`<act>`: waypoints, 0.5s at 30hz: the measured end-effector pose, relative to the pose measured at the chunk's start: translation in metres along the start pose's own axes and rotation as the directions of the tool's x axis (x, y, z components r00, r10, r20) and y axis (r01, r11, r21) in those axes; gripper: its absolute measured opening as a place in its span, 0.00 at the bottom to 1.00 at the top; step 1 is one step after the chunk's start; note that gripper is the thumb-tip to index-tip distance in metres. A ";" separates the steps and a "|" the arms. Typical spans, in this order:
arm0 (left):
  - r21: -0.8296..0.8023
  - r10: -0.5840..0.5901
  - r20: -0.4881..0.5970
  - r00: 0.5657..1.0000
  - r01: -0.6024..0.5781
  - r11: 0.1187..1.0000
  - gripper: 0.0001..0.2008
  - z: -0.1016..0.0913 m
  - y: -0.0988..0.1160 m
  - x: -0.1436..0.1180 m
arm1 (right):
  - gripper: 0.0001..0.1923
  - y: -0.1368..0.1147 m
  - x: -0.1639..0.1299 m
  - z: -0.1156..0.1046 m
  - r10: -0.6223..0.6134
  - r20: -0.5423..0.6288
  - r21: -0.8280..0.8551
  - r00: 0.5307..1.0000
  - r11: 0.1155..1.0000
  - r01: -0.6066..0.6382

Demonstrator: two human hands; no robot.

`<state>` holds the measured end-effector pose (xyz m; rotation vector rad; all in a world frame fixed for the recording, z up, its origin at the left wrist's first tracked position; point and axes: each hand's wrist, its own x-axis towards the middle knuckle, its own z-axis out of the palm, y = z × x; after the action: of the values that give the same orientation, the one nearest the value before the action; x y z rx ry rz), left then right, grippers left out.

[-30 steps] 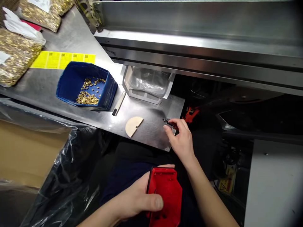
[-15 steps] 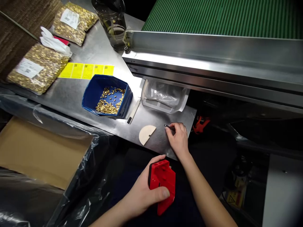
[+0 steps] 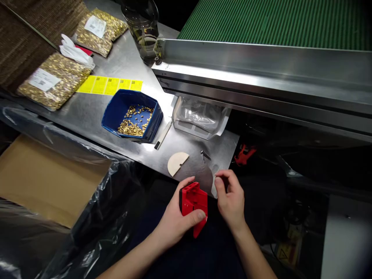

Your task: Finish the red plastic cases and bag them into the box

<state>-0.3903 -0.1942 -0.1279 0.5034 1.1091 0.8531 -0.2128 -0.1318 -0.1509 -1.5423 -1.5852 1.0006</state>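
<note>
1. One red plastic housing (image 3: pixel 193 204) sits in the left hand (image 3: pixel 177 221), thumb across its near face and fingers wrapped behind; it is held below the near edge of the steel table (image 3: pixel 95 116).
2. The right hand (image 3: pixel 231 199) hovers just right of the housing, fingers loosely curled and holding nothing; the two hands are close but apart.
3. One small metal tool (image 3: pixel 205 155) lies on the table, just beyond the right hand; one pale half-disc (image 3: pixel 177 163) lies left of it.
4. One blue bin (image 3: pixel 132 115) of small brass parts stands further left; one white tray (image 3: pixel 200 118) with clear film sits under the conveyor rail.
5. Three clear bags of brass parts (image 3: pixel 54 79) lie at the far left; one strip of yellow labels (image 3: pixel 110 85) lies beside them.
</note>
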 end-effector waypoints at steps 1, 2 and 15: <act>-0.008 0.021 -0.003 1.000 -0.021 1.000 0.43 0.004 -0.002 0.003 | 0.13 -0.003 -0.011 -0.006 -0.028 0.067 0.031 0.997 0.999 0.026; -0.008 0.042 -0.006 0.999 -0.042 0.999 0.42 0.008 -0.003 0.006 | 0.15 -0.004 -0.021 -0.012 -0.058 0.137 0.055 0.989 0.997 0.051; 0.242 -0.060 -0.101 0.993 0.083 0.967 0.25 0.037 0.017 0.011 | 0.16 -0.005 -0.066 -0.037 -0.312 0.351 0.122 0.883 0.950 0.287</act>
<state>-0.3599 -0.1728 -0.1073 0.6298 1.3197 0.6844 -0.1792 -0.1960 -0.1274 -1.0574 -1.9528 1.1968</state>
